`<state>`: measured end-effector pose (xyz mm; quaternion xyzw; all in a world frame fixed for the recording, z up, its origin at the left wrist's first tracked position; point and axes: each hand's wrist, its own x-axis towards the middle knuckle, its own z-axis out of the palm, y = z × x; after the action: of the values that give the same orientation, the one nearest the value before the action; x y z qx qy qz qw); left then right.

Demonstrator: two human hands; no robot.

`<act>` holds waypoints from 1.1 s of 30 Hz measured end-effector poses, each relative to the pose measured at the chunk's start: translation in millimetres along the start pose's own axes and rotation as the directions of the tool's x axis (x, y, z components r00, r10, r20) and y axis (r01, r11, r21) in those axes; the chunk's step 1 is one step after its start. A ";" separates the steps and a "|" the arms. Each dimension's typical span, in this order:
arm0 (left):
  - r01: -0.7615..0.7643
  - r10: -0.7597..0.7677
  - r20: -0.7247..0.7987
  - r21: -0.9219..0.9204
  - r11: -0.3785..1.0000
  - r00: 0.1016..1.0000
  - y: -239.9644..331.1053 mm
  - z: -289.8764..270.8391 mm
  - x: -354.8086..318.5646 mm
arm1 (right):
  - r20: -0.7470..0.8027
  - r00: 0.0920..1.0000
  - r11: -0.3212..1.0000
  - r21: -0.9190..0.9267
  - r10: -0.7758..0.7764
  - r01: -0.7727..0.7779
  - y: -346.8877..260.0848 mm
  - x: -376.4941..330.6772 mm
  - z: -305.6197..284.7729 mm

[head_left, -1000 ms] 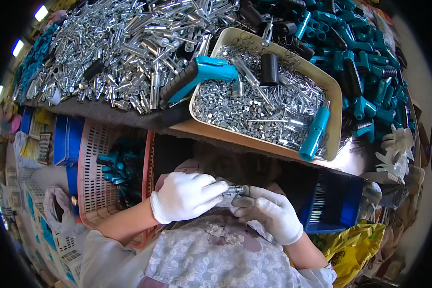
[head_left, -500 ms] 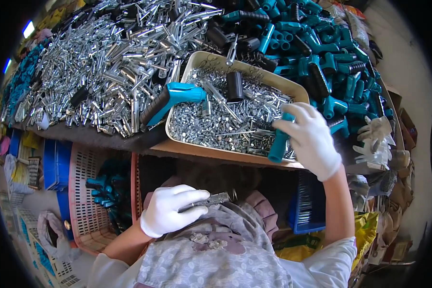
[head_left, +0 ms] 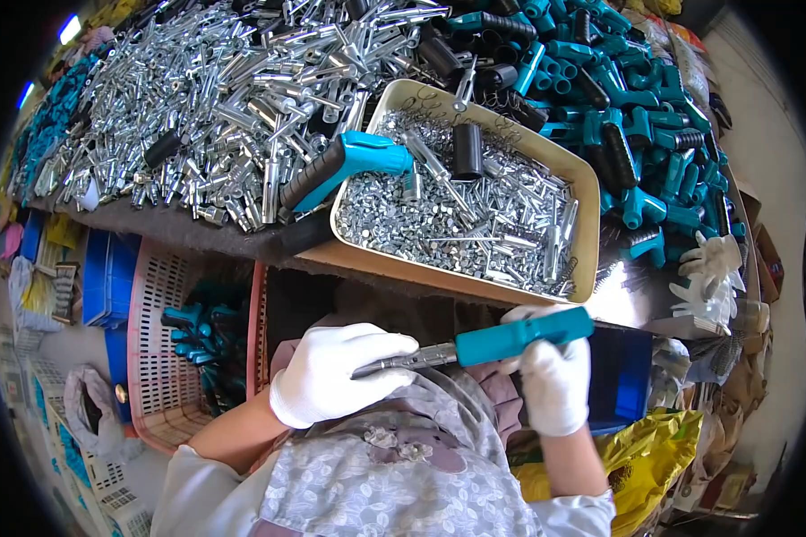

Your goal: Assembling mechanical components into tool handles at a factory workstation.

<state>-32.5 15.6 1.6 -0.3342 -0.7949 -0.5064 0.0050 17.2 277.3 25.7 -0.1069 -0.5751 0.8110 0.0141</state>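
Both of my hands wear white gloves and work close together above my lap. My left hand [head_left: 345,374] is closed round a slim metal shaft assembly [head_left: 434,355], whose silver end points right. In my right hand [head_left: 553,380] is a teal plastic sleeve [head_left: 521,338], gripped with the fingers wrapped round it. The sleeve's left end meets the tip of the metal shaft; whether the shaft is inside it I cannot tell. Beyond the hands, a cream tray [head_left: 584,237] holds small metal pins, springs and a black tube [head_left: 467,152]. A teal-and-black pistol-shaped housing [head_left: 358,159] leans on its left rim.
Metal shafts [head_left: 233,98] are heaped at the left of the table, teal housings [head_left: 618,125] at the right. A pink basket [head_left: 152,358] with teal parts stands below left. A blue bin [head_left: 620,376] and yellow bag [head_left: 663,465] lie at right, near spare white gloves [head_left: 709,273].
My right hand has carried the teal sleeve from over the tray down to the metal shaft's end. My left hand keeps its hold and has shifted slightly right. The view has turned slightly.
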 end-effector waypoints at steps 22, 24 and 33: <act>-0.201 0.165 0.252 0.125 0.972 0.954 3.6 -8.7 -8.3 | 0.423 0.773 0.572 -0.815 0.473 0.096 -7.0 8.0 8.9; -0.206 0.172 0.264 0.105 0.973 0.949 4.1 -6.9 -10.2 | 0.412 0.806 0.557 -0.821 0.425 0.126 -6.3 4.5 11.6; -0.137 0.112 0.339 0.050 0.989 0.934 1.5 4.7 -11.2 | 0.421 0.760 0.582 -0.810 0.495 0.071 -3.2 11.6 9.7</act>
<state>-21.4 13.9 -3.4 -0.4648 -0.7792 -0.4115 -0.0862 3.6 271.0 29.9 0.0928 -0.8237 0.4559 -0.3242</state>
